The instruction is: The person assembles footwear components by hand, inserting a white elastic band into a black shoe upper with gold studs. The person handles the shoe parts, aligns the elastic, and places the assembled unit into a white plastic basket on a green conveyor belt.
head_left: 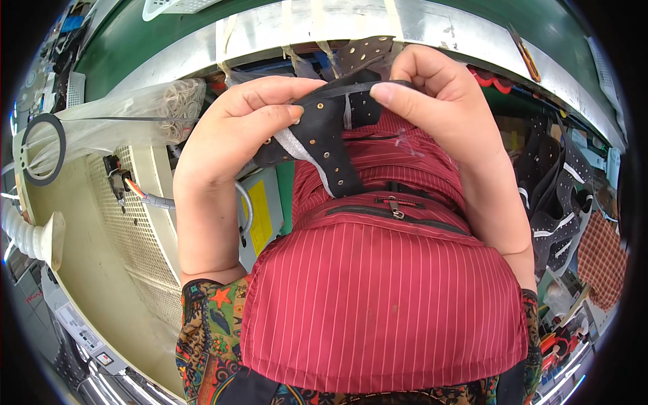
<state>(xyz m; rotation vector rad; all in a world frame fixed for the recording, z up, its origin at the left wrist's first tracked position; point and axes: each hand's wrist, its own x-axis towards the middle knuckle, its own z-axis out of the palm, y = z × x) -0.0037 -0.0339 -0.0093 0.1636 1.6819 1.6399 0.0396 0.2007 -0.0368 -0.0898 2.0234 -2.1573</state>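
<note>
Between my two hands, in front of my red striped apron, is a black fabric piece with metal eyelets and a silver-grey strip. My left hand is closed, pinching its upper edge between thumb and fingers. On the other side my right hand is closed too, with the thumb on the same edge and the fingers curled behind. The edge is stretched between the hands, and the rest hangs down against the apron. Another eyelet-dotted black part shows just beyond, near the bench edge; whether it joins the held piece, I cannot tell.
A metal-edged green bench runs across the far side, with an orange-handled pointed tool on its right. Clear plastic with pale rings lies at left, above a cream machine housing. More black eyelet pieces hang at right.
</note>
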